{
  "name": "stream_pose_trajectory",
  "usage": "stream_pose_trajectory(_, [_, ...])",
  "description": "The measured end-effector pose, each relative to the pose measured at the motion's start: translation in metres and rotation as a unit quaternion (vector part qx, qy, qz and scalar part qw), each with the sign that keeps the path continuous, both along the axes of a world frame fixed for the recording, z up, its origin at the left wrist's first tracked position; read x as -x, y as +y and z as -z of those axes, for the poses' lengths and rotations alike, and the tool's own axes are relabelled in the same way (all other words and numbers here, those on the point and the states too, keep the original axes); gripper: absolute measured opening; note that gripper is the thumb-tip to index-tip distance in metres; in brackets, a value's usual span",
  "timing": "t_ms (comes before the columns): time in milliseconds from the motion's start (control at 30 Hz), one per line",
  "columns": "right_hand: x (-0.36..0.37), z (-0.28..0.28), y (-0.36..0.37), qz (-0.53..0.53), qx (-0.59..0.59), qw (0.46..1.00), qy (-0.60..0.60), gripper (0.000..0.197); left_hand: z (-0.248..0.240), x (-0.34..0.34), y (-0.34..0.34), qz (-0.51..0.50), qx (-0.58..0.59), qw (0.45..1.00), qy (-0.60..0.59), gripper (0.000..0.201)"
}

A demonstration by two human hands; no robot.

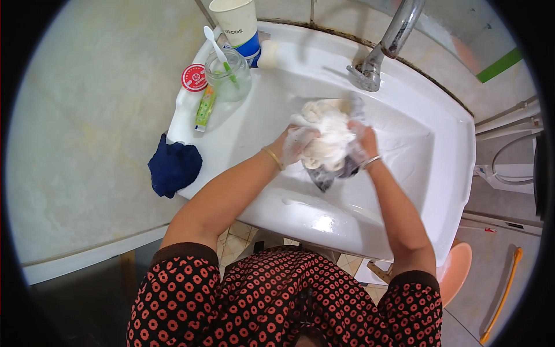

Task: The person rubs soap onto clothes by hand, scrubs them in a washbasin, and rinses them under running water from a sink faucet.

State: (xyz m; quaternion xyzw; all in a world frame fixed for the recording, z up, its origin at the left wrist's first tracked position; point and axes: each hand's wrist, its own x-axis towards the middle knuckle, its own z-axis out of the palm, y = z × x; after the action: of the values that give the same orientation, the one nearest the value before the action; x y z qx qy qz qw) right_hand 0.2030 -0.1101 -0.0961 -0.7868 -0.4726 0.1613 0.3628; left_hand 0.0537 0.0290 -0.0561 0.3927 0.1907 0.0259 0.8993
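Inside the white sink (416,124), I grip a bunched, wet cloth (329,139), cream-white with dark grey parts hanging below. Thick white foam covers much of it, and some of the fabric is blurred by motion. My left hand (296,143) closes on its left side, with lather over the fingers. On the opposite side, my right hand (363,141) is closed around the fabric, also soapy and a little smeared. Bangles circle both wrists. Above and to the right of the cloth is the metal faucet (370,69).
On the sink's left ledge stand a paper cup (234,20) and a glass jar (237,89) holding a toothbrush (217,49). Nearby lie a red round lid (194,77) and a green tube (205,109). A navy cloth (175,168) drapes over the left edge. A pink basin (458,272) is at lower right.
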Motion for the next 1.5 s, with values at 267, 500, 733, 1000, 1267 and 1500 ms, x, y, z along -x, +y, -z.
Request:
stream_pose_trajectory(267, [-0.026, 0.031, -0.02, 0.134, 0.149, 0.973, 0.111, 0.026, 0.113, 0.003, 0.024, 0.176, -0.536, 0.823, 0.062, 0.043])
stream_pose_trajectory(500, [0.069, 0.006, 0.034, 0.044, 0.03, 0.995, -0.089, 0.021, 0.121, -0.007, 0.002, 0.128, -0.285, 0.948, 0.055, 0.042])
stream_pose_trajectory(733, [-0.051, 0.049, -0.042, 0.199, 0.175, 0.943, -0.202, 0.022, 0.088, -0.001, -0.016, 0.11, -0.454, 0.872, -0.147, 0.044])
stream_pose_trajectory(1000, [-0.013, -0.009, -0.004, -0.028, 0.334, 0.935, -0.115, 0.027, 0.022, 0.013, -0.006, 0.082, -0.483, 0.866, -0.101, 0.03])
stream_pose_trajectory(1267, [0.033, -0.03, 0.026, 0.149, -0.089, 0.898, 0.405, 0.032, 0.02, 0.011, 0.022, -0.061, -0.132, 0.989, -0.016, 0.027])
stream_pose_trajectory(1500, [0.09, -0.035, 0.038, 0.088, -0.019, 0.978, -0.189, 0.038, 0.031, -0.004, -0.005, 0.024, 0.27, 0.951, -0.152, 0.041])
